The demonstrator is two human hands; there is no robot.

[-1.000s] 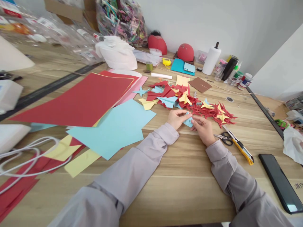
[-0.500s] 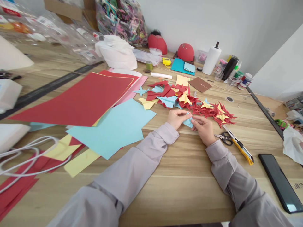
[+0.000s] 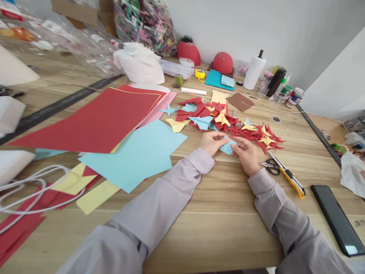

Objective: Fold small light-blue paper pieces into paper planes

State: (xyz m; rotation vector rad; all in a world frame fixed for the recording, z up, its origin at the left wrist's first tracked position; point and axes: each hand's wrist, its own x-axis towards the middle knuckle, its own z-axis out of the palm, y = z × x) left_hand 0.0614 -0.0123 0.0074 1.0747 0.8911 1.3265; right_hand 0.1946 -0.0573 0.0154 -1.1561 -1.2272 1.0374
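A small piece of blue paper (image 3: 227,147) with crease lines is pinched between both hands, just above the wooden table. My left hand (image 3: 212,142) grips its left side with thumb and fingers. On the opposite side, my right hand (image 3: 244,153) holds the paper's right edge. Right behind the hands lies a heap of folded red paper pieces (image 3: 205,110), mixed with several yellow and blue ones, among them a blue paper plane (image 3: 202,122). Scissors (image 3: 270,166) and a yellow utility knife (image 3: 291,177) rest to the right of my right hand.
Large red sheets (image 3: 94,118) and blue sheets (image 3: 137,152) lie on the left, near a white cable (image 3: 42,186). A black phone (image 3: 338,219) is at the right front. Along the back stand a tape measure (image 3: 200,74), a white roll (image 3: 254,71) and bottles (image 3: 294,97).
The blue paper has opened out between my fingers and shows more of its creased face. Both hands have stayed in nearly the same place.
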